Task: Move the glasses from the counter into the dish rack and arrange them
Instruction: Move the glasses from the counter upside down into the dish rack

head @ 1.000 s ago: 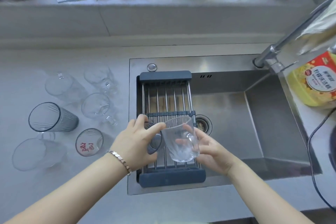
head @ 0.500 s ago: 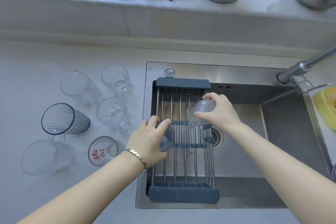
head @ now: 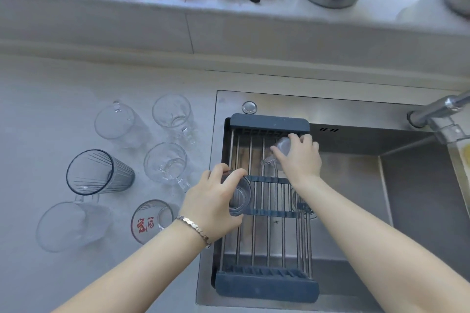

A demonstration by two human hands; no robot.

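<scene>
The dish rack (head: 264, 287) spans the sink's (head: 356, 211) left end; the right hand (head: 298, 157) clasps a clear handled glass (head: 281, 147) at its far rail, and the left hand (head: 213, 206) grips a small tumbler (head: 240, 195) at its left edge. Most rack bars lie bare. Six glasses remain on the table (head: 38, 122): four clear mugs (head: 165, 162), one ribbed dark tumbler (head: 96, 173), one red-lettered glass (head: 150, 221).

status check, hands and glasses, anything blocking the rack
Left hand grips small glass over rack. Right hand sets handled glass at far end. Six glasses on counter. Rack bars unobstructed.
</scene>
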